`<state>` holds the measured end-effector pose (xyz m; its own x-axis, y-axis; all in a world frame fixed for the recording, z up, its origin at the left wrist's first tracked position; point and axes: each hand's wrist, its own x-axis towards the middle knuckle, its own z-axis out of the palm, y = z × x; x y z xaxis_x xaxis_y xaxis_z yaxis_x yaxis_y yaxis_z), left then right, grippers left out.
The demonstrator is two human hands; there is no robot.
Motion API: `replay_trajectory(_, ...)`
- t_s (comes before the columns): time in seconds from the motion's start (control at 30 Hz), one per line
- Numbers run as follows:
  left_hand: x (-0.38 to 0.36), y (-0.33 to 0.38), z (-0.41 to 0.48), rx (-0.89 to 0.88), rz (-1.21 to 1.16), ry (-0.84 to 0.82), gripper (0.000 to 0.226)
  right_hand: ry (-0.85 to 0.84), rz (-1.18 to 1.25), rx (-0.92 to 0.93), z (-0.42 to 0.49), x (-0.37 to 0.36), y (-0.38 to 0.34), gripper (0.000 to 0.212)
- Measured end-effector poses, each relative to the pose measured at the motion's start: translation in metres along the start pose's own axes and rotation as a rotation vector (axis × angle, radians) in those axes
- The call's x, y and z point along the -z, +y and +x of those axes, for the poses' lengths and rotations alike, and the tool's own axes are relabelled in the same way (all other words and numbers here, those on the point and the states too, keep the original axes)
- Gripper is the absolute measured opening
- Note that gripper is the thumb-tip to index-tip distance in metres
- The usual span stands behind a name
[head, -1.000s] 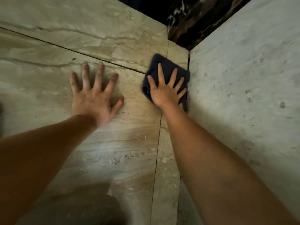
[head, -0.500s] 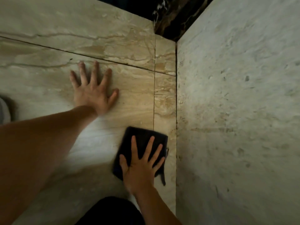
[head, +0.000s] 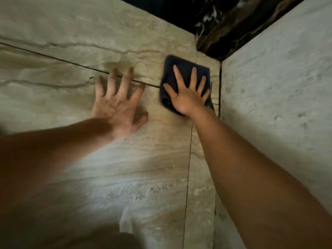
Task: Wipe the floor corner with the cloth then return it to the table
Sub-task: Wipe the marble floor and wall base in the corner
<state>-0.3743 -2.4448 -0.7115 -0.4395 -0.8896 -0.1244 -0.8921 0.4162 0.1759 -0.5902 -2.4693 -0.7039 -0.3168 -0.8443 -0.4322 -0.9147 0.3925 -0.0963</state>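
Closest to you, at the bottom edge, there is a dark, blurry shape (head: pixel 100 238), and you cannot tell what it is. Your two bare arms reach away from you over the floor (head: pixel 143 177), which is made of pale stone tiles with thin dark lines between them. Your left hand (head: pixel 119 105) lies flat on the floor with the fingers spread wide, and it holds nothing. Two of its fingertips reach across one of the dark lines. Just to the right of it, your right hand (head: pixel 186 95) is also flat with the fingers spread wide, and it presses down on the cloth (head: pixel 181 69). The cloth is dark blue and folded into a rough square. It lies flat on the floor under your palm and sticks out past your fingertips. It sits close to the corner, just beside the pale rough wall (head: pixel 278 87) on the right, with a narrow strip of tile showing between them. Farther away, past the cloth, a dark shiny stone wall (head: pixel 224 29) with white streaks meets the pale wall at the corner.
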Motion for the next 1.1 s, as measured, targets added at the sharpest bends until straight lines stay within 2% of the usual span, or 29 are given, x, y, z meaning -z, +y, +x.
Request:
replay_trajectory(0.13,0.009,-0.031,0.044,0.071,-0.012,0.038,0.085,0.083,0.025,-0.019,0.004,-0.004,-0.010,0.067)
replay_trajectory(0.27,0.015,-0.057,0.084,0.126,-0.022,0.054,0.087,0.235,-0.032,-0.026,-0.081,-0.045,-0.015,0.063)
replay_trajectory(0.37,0.018,-0.065,0.103,0.118,-0.046,0.062,0.087,0.150,-0.028,-0.111,-0.140,-0.069,-0.026,0.064)
replay_trajectory(0.43,0.018,-0.067,0.114,0.108,-0.039,0.064,0.087,0.110,-0.043,-0.150,-0.146,-0.070,-0.032,0.066)
replay_trajectory(0.5,0.020,-0.073,0.130,0.137,-0.048,0.065,0.087,0.128,-0.052,-0.104,-0.113,-0.058,-0.035,0.069)
replay_trajectory(0.63,0.023,-0.086,0.166,0.220,-0.013,0.079,0.087,0.121,-0.061,0.107,0.006,-0.006,-0.057,0.062)
replay_trajectory(0.77,0.028,-0.089,0.209,0.259,0.043,0.082,0.089,0.134,-0.109,0.175,0.123,0.041,-0.091,0.061)
replay_trajectory(0.9,0.038,-0.092,0.247,0.300,0.048,0.067,0.092,0.090,-0.144,0.189,0.172,0.064,-0.101,0.062)
replay_trajectory(1.1,0.037,-0.092,0.267,0.331,0.016,0.056,0.091,-0.043,-0.123,0.098,0.231,0.099,-0.115,0.065)
